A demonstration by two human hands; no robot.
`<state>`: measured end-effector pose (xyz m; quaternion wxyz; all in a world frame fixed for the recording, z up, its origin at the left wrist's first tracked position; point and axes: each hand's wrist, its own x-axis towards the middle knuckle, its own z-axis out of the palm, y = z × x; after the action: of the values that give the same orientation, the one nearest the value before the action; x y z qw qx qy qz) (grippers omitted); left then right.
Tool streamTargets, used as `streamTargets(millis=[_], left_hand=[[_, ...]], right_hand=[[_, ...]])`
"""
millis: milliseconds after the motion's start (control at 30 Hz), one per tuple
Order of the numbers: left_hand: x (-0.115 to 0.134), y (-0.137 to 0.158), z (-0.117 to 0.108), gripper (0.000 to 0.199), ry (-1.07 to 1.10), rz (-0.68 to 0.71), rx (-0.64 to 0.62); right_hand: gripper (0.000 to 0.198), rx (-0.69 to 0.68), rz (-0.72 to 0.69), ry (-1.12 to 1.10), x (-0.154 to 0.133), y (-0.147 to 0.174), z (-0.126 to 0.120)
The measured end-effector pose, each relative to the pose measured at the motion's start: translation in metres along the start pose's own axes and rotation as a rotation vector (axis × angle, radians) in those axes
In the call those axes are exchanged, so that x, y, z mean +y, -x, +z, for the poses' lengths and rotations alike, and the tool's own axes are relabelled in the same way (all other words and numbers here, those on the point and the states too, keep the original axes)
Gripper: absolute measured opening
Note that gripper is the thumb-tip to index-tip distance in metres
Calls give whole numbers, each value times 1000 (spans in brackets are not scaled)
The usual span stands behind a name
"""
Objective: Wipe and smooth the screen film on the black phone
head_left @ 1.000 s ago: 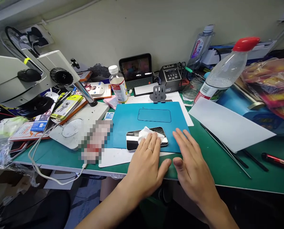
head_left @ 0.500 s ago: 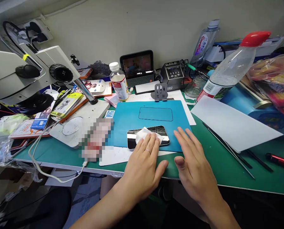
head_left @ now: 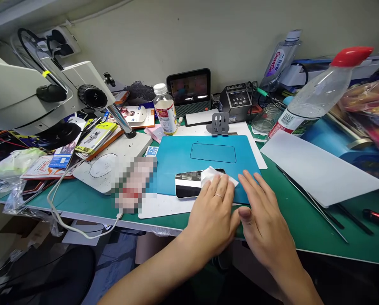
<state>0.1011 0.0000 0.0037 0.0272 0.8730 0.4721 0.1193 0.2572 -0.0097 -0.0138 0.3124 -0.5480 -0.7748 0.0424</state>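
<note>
A smartphone (head_left: 185,186) with a dark glossy face lies flat on the blue mat (head_left: 173,154). On its right part is a crumpled white wipe (head_left: 209,173), pressed down under the fingertips of my left hand (head_left: 213,212). Those fingers are stretched and close together, a ring on one of them; they hide the phone's right end. My right hand (head_left: 266,220) is open and empty beside the phone's right end, its fingers over the mat's edge and its thumb close to my left thumb. A phone outline (head_left: 213,153) is drawn on the mat.
A microscope (head_left: 81,89) stands at left, near a blurred-out item (head_left: 135,186) with a white cable. Behind the mat are a phone stand (head_left: 220,123) and a drink bottle (head_left: 165,110). At right are a red-capped bottle (head_left: 323,93), a white sheet (head_left: 319,165) and tweezers (head_left: 316,207).
My left hand has slid the wipe to the right across the phone, uncovering its middle. My right hand keeps about its place, now nearly touching the left. The whole view has shifted slightly.
</note>
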Motion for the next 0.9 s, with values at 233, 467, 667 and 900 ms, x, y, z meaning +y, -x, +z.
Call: streamTargets(millis=[233,467,667,900], left_hand=[[5,13,-1,59,48,-23,14],[-22,28,-10,58,0,-73,1],[-37,56,-12,61,-119,-212,40],[-41,56,-10,63,-94,-211,31]], right_hand=[[77,6,0,-21,2,1,-3],[75,-2,9,-19,1,0,-2],[76,-12,29,-14,-1,1,-4],[75,-11,24,44,-1,-1,-1]])
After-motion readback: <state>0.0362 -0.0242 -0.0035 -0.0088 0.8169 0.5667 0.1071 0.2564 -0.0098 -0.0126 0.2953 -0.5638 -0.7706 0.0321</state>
